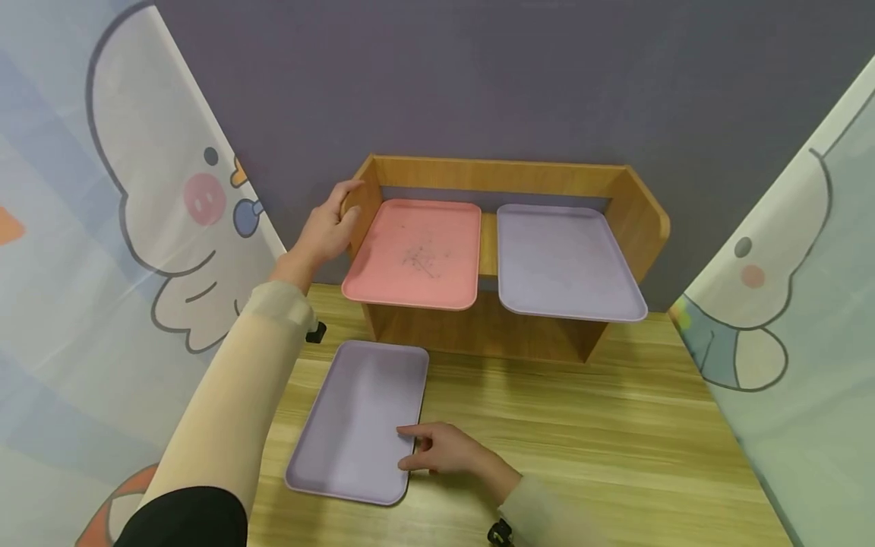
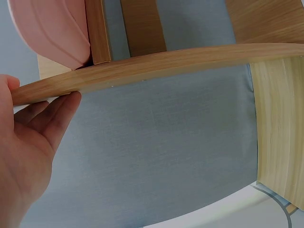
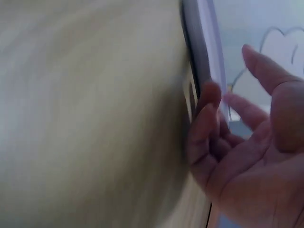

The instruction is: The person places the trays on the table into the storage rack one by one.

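My left hand (image 1: 326, 232) holds the left side panel of a small wooden shelf (image 1: 502, 169); in the left wrist view the panel (image 2: 156, 66) lies between thumb and fingers. My right hand (image 1: 447, 450) is at the right edge of a purple tray (image 1: 358, 418) lying on the table. Its thumb and index finger are spread apart over the rim, the other fingers bent beneath. The right wrist view shows these bent fingers (image 3: 204, 126) by the tray's edge (image 3: 202, 42), the thumb away from it.
On the shelf's upper level lie a pink tray (image 1: 417, 258) with a dark plant print, at left, and a second purple tray (image 1: 567, 262) at right. Both stick out past its front. Cartoon-printed cloths flank the wooden table (image 1: 581, 425); a grey backdrop (image 1: 513, 83) stands behind.
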Action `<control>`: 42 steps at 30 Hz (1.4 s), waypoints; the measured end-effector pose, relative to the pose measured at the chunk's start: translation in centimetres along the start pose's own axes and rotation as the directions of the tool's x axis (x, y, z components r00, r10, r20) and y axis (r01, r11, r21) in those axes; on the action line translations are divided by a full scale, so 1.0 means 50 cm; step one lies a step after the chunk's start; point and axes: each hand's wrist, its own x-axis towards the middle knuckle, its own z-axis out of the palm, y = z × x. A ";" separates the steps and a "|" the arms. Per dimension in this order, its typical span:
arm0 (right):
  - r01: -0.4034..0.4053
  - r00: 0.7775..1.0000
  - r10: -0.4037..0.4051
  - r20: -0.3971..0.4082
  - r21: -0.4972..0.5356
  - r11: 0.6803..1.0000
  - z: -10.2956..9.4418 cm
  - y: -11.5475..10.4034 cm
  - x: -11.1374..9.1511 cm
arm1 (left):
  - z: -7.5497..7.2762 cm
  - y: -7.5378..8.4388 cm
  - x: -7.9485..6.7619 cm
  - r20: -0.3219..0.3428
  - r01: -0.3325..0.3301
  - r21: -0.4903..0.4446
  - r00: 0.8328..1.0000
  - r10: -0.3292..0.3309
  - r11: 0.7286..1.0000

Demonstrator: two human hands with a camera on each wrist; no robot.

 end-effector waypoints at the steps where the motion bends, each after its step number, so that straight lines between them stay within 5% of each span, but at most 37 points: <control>1: -0.011 1.000 0.010 -0.022 -0.074 0.997 0.012 -0.002 0.003 | 0.001 0.000 -0.001 -0.003 -0.003 0.003 1.000 0.003 1.000; 6: -0.084 0.989 0.020 -0.147 -0.443 0.893 0.053 -0.013 0.012 | 0.003 -0.001 -0.003 -0.011 -0.004 0.014 1.000 0.004 1.000; 8: -0.095 0.985 0.008 -0.170 -0.508 0.856 0.061 -0.017 0.012 | 0.004 -0.002 -0.003 -0.018 -0.005 0.020 1.000 0.005 1.000; 11: -0.088 0.982 -0.012 -0.186 -0.521 0.849 0.065 -0.019 0.014 | 0.004 -0.002 -0.002 -0.027 -0.011 0.025 1.000 0.012 1.000; 14: -0.071 0.980 -0.025 -0.195 -0.468 0.881 0.063 -0.018 0.017 | 0.002 -0.001 -0.001 -0.025 -0.013 0.022 1.000 0.013 1.000; 20: -0.068 0.981 0.032 -0.191 -0.187 0.980 0.059 -0.005 0.017 | 0.001 -0.002 0.000 -0.013 0.001 0.026 1.000 -0.001 1.000; 27: -0.037 0.989 0.056 -0.136 0.136 0.990 0.050 0.009 -0.001 | -0.001 0.003 -0.004 -0.018 -0.004 0.032 1.000 0.005 0.999; 42: 0.098 0.983 -0.077 -0.167 0.121 0.988 0.021 0.036 -0.022 | 0.001 -0.002 -0.003 -0.030 -0.004 0.018 1.000 0.005 1.000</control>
